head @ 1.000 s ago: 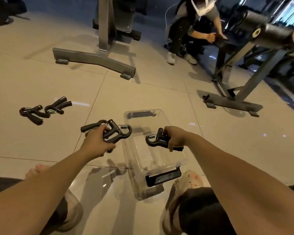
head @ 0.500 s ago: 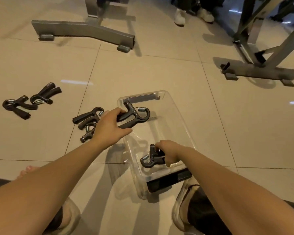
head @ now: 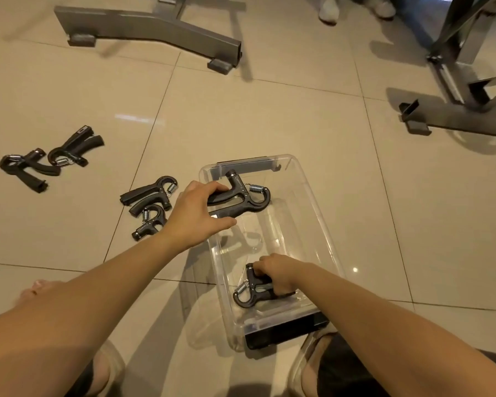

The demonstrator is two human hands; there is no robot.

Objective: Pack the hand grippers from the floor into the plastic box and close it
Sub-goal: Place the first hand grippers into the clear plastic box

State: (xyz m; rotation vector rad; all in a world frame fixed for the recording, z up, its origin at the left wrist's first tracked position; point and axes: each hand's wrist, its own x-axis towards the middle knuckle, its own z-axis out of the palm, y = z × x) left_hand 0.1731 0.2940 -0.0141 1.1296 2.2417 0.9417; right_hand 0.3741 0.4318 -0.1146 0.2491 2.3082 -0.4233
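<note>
**Two hand grippers go into the box at once.** The left hand [head: 196,217], which a second ago held its gripper out over the tiles beside the plastic box [head: 309,196], now reaches across the box's left rim at the far end. Its fingers are curled round the handles of the far gripper [head: 242,196]; whether that gripper touches the bottom yet cannot be told. The right hand [head: 279,275] has come down from above the box to its near end. Its fingers are wrapped round the handles of the near gripper [head: 248,293], which looks to be resting on, or just above, the box floor.

Four more grippers lie on the tiles. The nearer pair [head: 152,190] sits just left of the box, one of the two partly hidden behind the left wrist. The farther pair [head: 69,150] lies well apart to the left.

Packing seems barely begun: the first two are about to be let go and four wait. No lid is in view, so closing looks some way off. A grey machine base [head: 155,27] stands beyond.
</note>
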